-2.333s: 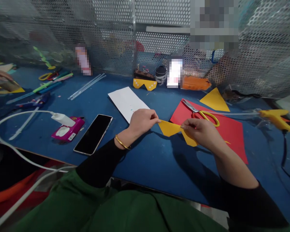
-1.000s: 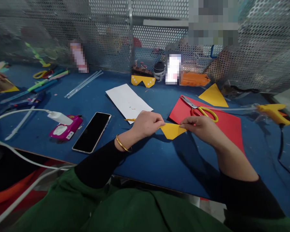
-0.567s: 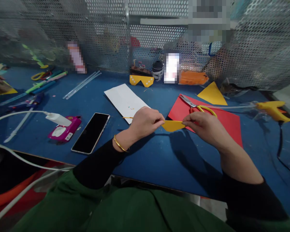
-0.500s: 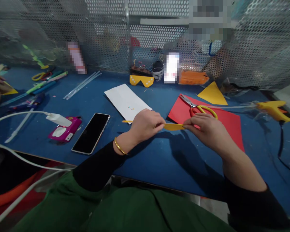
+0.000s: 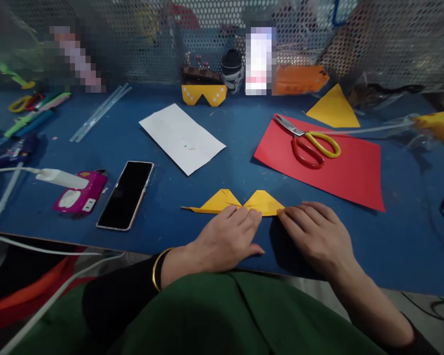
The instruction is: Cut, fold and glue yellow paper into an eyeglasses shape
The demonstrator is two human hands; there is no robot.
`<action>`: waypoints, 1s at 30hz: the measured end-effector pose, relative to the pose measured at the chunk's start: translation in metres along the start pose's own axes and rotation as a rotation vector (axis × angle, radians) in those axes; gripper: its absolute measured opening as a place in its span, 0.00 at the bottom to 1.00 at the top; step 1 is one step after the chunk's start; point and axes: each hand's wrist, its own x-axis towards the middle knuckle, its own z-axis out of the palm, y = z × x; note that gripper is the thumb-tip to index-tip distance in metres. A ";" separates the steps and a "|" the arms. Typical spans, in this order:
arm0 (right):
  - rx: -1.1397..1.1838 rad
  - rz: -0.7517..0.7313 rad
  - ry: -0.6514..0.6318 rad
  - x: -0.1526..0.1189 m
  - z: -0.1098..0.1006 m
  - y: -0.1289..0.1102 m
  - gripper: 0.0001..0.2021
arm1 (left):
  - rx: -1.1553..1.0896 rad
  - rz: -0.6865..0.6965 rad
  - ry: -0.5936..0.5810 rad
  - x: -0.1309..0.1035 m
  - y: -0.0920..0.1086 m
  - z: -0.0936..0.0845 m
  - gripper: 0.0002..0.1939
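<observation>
A yellow paper piece (image 5: 264, 201) lies on the blue table near its front edge. Two blunt peaks with a notch between them point away from me, and a thin strip sticks out at its left end. Across its near edge, by the notch, rest the outstretched fingers of my left hand (image 5: 225, 239), thumb spread toward me. My right hand (image 5: 318, 239) has its bent fingertips closed at the paper's right corner; its thumb is hidden. Beyond the paper, scissors (image 5: 305, 140) with one red and one yellow handle lie on a red sheet (image 5: 348, 172).
White paper (image 5: 181, 140) and a black phone (image 5: 126, 195) lie to the left, near a magenta adapter (image 5: 96, 190) with a white plug. Behind stand a yellow paper mask (image 5: 203, 95) and a lit, blurred phone (image 5: 259, 61). A yellow glue gun (image 5: 440, 125) lies right.
The yellow paper has come down from between my pinching hands onto the table, nearer to me. My left hand has gone from a pinch to fingers laid across it. The view has tipped downward.
</observation>
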 end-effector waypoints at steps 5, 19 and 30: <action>0.015 0.078 -0.027 -0.002 -0.004 -0.011 0.12 | -0.030 -0.093 0.034 0.000 0.015 0.003 0.40; 0.200 0.228 -0.074 -0.005 -0.002 -0.045 0.18 | -0.065 -0.151 0.007 -0.002 0.020 0.006 0.39; 0.197 0.228 -0.079 0.001 -0.005 -0.048 0.17 | -0.044 -0.086 0.012 -0.001 0.017 0.006 0.30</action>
